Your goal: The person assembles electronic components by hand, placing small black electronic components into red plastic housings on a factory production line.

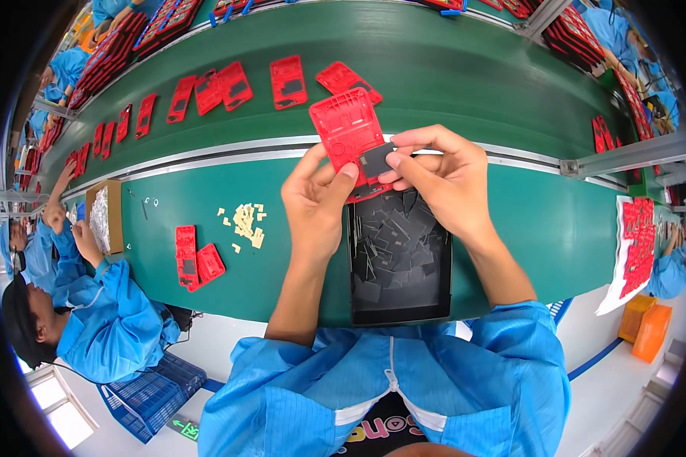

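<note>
My left hand (318, 194) grips a red plastic housing (346, 122) by its sides, thumb on its lower part, above the table. Between the fingers and thumb of my right hand (442, 171) is a thin dark grey pad (377, 159), which lies against the housing's lower right part. Whether it is stuck down I cannot tell. Below both hands stands a black tray (400, 313) with many loose dark grey pads (395, 244) in it. Left of my left forearm lies a pile of small cream-coloured pieces (245, 222).
Two red housings (190, 263) lie on the green table to the left. Beyond a metal rail (511, 158), several red housings (288, 81) lie on a green belt. A co-worker (107, 320) sits at the left by a cardboard box (113, 217). Red parts on a white sheet (619, 259) are at the right.
</note>
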`<state>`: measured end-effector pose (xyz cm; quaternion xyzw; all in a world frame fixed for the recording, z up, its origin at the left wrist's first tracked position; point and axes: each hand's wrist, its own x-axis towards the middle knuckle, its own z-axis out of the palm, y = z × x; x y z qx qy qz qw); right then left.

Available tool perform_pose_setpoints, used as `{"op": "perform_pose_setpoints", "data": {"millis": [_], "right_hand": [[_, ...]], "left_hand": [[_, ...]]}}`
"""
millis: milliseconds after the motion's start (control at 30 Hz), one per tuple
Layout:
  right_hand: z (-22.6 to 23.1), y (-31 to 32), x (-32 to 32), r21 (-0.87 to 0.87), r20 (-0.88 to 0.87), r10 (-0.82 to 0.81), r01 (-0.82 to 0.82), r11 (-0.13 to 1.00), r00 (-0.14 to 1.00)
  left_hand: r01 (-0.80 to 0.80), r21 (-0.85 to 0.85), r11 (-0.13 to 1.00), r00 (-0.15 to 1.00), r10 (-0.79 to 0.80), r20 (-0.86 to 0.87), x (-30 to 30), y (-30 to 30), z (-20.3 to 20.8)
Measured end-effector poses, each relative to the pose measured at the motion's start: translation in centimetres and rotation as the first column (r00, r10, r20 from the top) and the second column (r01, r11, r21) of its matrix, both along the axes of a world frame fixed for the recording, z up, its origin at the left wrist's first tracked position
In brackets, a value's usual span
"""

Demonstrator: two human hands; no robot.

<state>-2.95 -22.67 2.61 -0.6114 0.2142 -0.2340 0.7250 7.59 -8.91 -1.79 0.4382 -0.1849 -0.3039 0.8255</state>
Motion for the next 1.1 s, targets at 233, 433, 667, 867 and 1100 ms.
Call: {"op": "perform_pose_setpoints", "data": {"millis": [233,433,667,867,1100], "right_hand": [[-1.4,0.2,0.1,-0.112,0.072,-0.018,0.026,0.993,0.997],[-1.7,0.4,0.2,-0.174,0.093,-0.054,0.069,0.982,0.994],[-2.0,0.7,0.2,-0.536,0.123,-0.100,0.151,0.831,0.987],[-2.0,1.0,0.4,-0.711,0.224,-0.108,0.239,0.661,0.968],[-1.8,0.9,0.2,-0.532,0.114,-0.132,0.173,0.829,0.985]], "left_hand": [[0.005,-0.006,1.000,1.000,-0.005,0.014,0.0,0.0,0.0],[0.003,0.006,1.000,1.000,-0.003,0.024,-0.1,0.1,0.0],[0.003,-0.007,1.000,1.000,-0.003,0.021,-0.2,0.2,0.3],[-0.014,-0.031,0.999,1.000,0.014,0.001,-0.2,0.2,0.3],[-0.001,-0.020,1.000,1.000,0.001,0.014,-0.1,0.4,-0.1]]}}
